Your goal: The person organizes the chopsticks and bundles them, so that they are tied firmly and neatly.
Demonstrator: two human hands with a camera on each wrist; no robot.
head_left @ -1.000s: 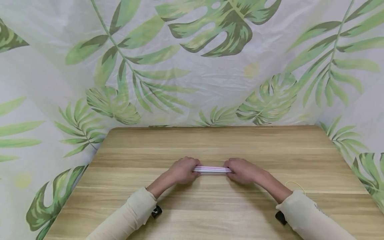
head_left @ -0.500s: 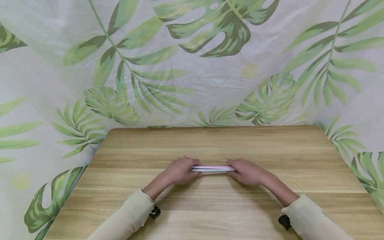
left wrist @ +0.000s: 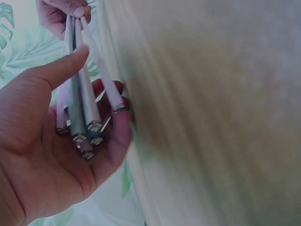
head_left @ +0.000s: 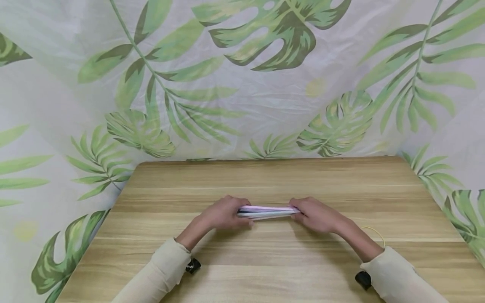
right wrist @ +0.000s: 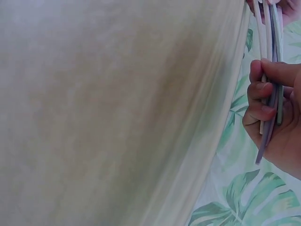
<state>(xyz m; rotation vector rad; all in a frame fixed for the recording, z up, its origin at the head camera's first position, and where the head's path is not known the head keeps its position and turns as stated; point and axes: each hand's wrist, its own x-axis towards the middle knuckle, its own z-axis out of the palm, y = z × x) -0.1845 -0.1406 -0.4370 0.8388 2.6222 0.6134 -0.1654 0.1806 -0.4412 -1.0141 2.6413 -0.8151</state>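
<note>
Between my two hands, a bundle of slim rods (head_left: 270,211) stretches sideways in front of me, one end with each hand. It looks to be off the worktop (head_left: 265,256), judging by the shadows below my wrists. My left hand (head_left: 222,212) cradles its end loosely: the fingers curl round behind the rods while the thumb lies long across the front. That slack seems to leave the rods room to spread, and one pale rod (left wrist: 107,80) slants away from the rest towards my fingertips. The patterned ends show uneven in that palm, perhaps because nothing squares them up there.

My right hand (head_left: 318,214) grips more firmly, thumb and forefinger pinching the rods while the other fingers fold over them. I take this to be what gathers the bundle at that side; a purplish rod (right wrist: 264,139) pokes out past the others below the fingers. Holding both ends probably keeps the bundle level between my hands.

Just beside my right wrist there is a yellow loop (head_left: 375,232). Beyond both hands, behind the worktop's far edge, hangs a leaf-print cloth (head_left: 265,109).
</note>
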